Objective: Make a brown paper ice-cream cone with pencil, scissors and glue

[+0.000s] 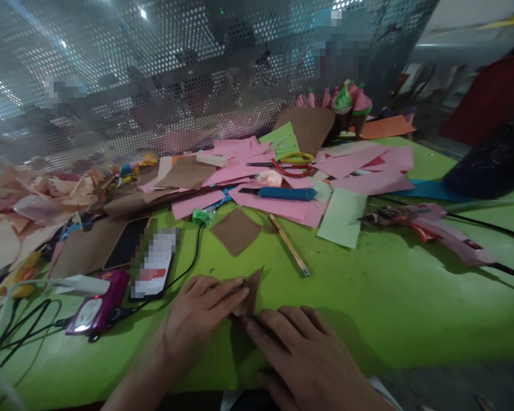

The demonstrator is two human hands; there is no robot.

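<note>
A small folded piece of brown paper lies on the green table near the front edge. My left hand lies flat with its fingers stretched out, the fingertips pressing on the left side of the paper. My right hand rests palm down just right of it, the index finger laid along the paper's lower edge. Neither hand grips anything. A brown paper square lies a little farther back, beside a pencil.
Pink, green and brown paper sheets are piled at the back with red scissors and a blue cutter. A pink glue gun lies right. Two phones, a pink device and cables lie left. A perforated metal panel stands behind.
</note>
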